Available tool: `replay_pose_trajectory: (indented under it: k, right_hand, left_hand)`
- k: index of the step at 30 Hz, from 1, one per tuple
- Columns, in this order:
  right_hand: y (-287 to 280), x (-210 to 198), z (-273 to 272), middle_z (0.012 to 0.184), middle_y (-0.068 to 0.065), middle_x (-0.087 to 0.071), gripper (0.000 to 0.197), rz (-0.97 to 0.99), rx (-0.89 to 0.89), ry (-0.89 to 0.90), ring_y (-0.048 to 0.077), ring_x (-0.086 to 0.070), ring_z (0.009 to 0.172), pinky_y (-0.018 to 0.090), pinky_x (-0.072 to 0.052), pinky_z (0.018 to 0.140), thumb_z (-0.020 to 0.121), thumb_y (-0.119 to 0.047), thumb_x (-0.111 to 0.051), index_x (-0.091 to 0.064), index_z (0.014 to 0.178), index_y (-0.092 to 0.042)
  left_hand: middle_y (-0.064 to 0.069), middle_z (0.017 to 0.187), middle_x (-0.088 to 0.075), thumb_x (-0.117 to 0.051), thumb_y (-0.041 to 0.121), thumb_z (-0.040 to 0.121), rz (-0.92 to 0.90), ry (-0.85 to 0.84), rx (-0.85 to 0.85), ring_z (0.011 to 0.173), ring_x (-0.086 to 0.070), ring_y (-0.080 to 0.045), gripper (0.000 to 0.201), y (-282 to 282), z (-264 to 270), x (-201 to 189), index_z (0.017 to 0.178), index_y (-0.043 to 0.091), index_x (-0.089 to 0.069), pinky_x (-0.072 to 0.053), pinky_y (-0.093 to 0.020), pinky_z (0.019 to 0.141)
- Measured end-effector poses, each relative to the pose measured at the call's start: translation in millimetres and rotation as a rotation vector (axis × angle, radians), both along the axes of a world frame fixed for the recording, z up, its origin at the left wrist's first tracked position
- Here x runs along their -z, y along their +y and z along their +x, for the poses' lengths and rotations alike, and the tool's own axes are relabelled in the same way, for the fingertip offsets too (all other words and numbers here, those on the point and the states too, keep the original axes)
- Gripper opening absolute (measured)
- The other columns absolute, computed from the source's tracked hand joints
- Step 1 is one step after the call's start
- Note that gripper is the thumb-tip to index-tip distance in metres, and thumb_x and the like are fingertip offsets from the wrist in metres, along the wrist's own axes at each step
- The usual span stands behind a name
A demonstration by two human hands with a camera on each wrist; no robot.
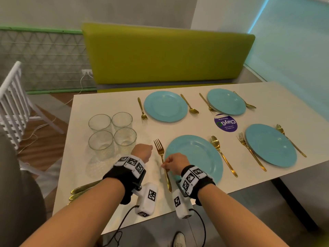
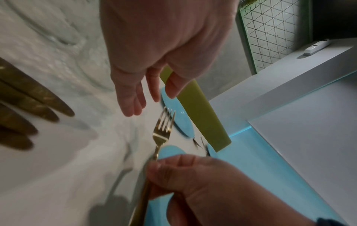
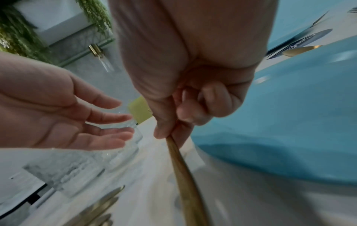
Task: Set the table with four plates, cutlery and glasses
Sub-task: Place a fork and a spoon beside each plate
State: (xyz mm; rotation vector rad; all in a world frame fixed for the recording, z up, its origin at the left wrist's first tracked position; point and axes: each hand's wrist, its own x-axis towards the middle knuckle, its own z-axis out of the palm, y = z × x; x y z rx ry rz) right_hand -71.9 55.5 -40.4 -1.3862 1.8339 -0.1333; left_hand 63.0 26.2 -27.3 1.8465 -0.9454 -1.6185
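Note:
A gold fork (image 1: pixel 161 154) lies left of the near blue plate (image 1: pixel 195 157); my right hand (image 1: pixel 173 164) pinches its handle (image 3: pixel 179 160) between thumb and forefinger. My left hand (image 1: pixel 142 152) hovers just left of the fork's tines (image 2: pixel 164 120), fingers (image 2: pixel 135 99) relaxed and holding nothing. Three other blue plates (image 1: pixel 165 106) (image 1: pixel 226 101) (image 1: pixel 270 144) each have a gold fork and a gold spoon beside them. Several clear glasses (image 1: pixel 112 134) stand grouped at the table's left. A gold spoon (image 1: pixel 222 154) lies right of the near plate.
Spare gold cutlery handles (image 1: pixel 83 190) lie at the near left table edge. A purple round sticker (image 1: pixel 225 123) sits between the plates. A green bench (image 1: pixel 167 56) runs behind the white table (image 1: pixel 110 207); a white chair (image 1: pixel 14 104) stands at left.

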Motion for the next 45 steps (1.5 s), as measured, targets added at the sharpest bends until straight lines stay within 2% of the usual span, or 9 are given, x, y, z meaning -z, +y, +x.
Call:
replay_pose_trajectory:
  k: [3,6,11,15,29,38,40,43,45]
  right_hand:
    - [1,9,9,0.107,0.009,-0.071,0.026,0.034,-0.032,0.092,0.019,-0.063,0.098,0.029,-0.049,0.096,0.086,-0.028,-0.067,-0.073,0.100,-0.006]
    - [3,16,18,0.112,0.009,-0.070,0.028,0.054,-0.065,0.174,0.024,-0.063,0.108,0.032,-0.050,0.097,0.086,-0.028,-0.066,-0.072,0.105,-0.008]
    - [7,22,25,0.115,0.009,-0.066,0.035,0.054,-0.091,0.321,0.025,-0.062,0.108,0.034,-0.052,0.093,0.088,-0.031,-0.063,-0.067,0.114,-0.008]
    - [11,25,26,0.111,0.008,-0.067,0.030,0.029,-0.101,0.392,0.025,-0.064,0.102,0.032,-0.052,0.085,0.089,-0.030,-0.060,-0.066,0.110,-0.009]
    - [21,21,16,0.110,0.009,-0.064,0.039,-0.021,0.054,0.388,0.026,-0.063,0.101,0.032,-0.049,0.080,0.084,-0.038,-0.065,-0.059,0.110,-0.009]
    - [22,19,12,0.106,0.008,-0.065,0.041,-0.024,0.056,0.419,0.024,-0.062,0.092,0.030,-0.047,0.072,0.081,-0.041,-0.068,-0.060,0.107,-0.009]
    - [22,18,14,0.107,0.008,-0.065,0.041,-0.030,0.048,0.428,0.025,-0.063,0.096,0.031,-0.047,0.074,0.082,-0.041,-0.067,-0.059,0.108,-0.009]
    - [23,17,15,0.110,0.009,-0.064,0.041,-0.056,0.016,0.459,0.026,-0.063,0.101,0.031,-0.048,0.077,0.085,-0.040,-0.064,-0.057,0.111,-0.009]
    - [24,16,16,0.110,0.010,-0.064,0.043,-0.073,0.002,0.473,0.026,-0.063,0.101,0.032,-0.049,0.078,0.086,-0.042,-0.063,-0.056,0.112,-0.009]
  left_hand:
    - [0.003,0.069,-0.045,-0.046,0.010,0.094,0.019,0.004,-0.004,0.059,-0.044,-0.010,0.031,0,17,8,0.065,0.021,-0.043,-0.042,-0.023,0.055]
    - [0.001,0.068,-0.047,-0.047,0.007,0.093,0.045,0.015,-0.005,0.058,-0.046,-0.012,0.029,5,25,13,0.066,0.019,-0.045,-0.042,-0.024,0.056]
    - [0.000,0.069,-0.048,-0.047,0.006,0.092,0.049,0.044,-0.006,0.060,-0.048,-0.012,0.028,8,26,16,0.067,0.018,-0.045,-0.044,-0.025,0.059]
    - [0.000,0.070,-0.048,-0.047,0.006,0.092,0.049,0.041,0.002,0.060,-0.048,-0.012,0.028,11,24,17,0.067,0.018,-0.045,-0.045,-0.025,0.060]
    - [-0.002,0.069,-0.048,-0.048,0.007,0.093,0.048,0.032,0.000,0.060,-0.048,-0.014,0.028,22,26,18,0.067,0.017,-0.045,-0.045,-0.025,0.059]
    - [-0.001,0.070,-0.047,-0.048,0.008,0.093,0.040,0.026,-0.016,0.059,-0.048,-0.014,0.027,28,32,18,0.068,0.018,-0.045,-0.045,-0.025,0.057]
    - [-0.001,0.070,-0.047,-0.048,0.008,0.092,0.032,0.002,0.007,0.060,-0.048,-0.014,0.027,30,35,19,0.068,0.019,-0.045,-0.046,-0.026,0.056]
    - [-0.004,0.076,-0.052,-0.049,0.007,0.091,-0.001,-0.092,0.095,0.069,-0.057,-0.020,0.024,34,45,23,0.070,0.019,-0.049,-0.056,-0.033,0.065]
    - [-0.010,0.092,-0.062,-0.050,0.010,0.092,-0.014,-0.245,0.229,0.094,-0.064,-0.030,0.015,38,54,24,0.082,0.011,-0.061,-0.054,-0.032,0.080]
